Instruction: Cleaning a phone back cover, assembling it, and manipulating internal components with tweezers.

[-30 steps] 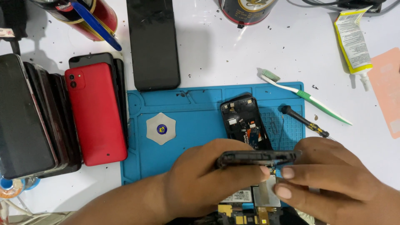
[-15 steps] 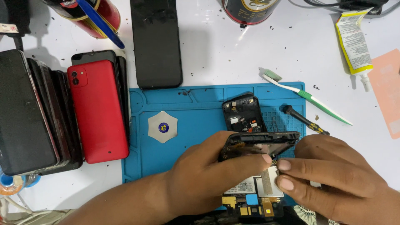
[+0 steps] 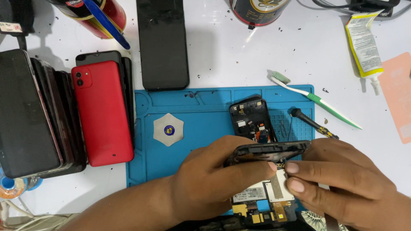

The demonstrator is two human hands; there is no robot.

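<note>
left hand (image 3: 214,179) grips frame (image 3: 269,151) on edge | right hand (image 3: 342,179) pinches its end, steadying | open phone (image 3: 263,201) beneath on mat (image 3: 205,111)

Both hands, left (image 3: 214,179) and right (image 3: 342,179), around a black phone frame (image 3: 269,152) over the blue mat (image 3: 197,107).

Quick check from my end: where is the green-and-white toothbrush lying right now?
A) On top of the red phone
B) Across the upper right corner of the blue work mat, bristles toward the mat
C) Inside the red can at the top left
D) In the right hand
B: the green-and-white toothbrush lies across the upper right corner of the blue rubber work mat, its bristle end over the mat and its handle out on the white table, away from both hands.
</note>
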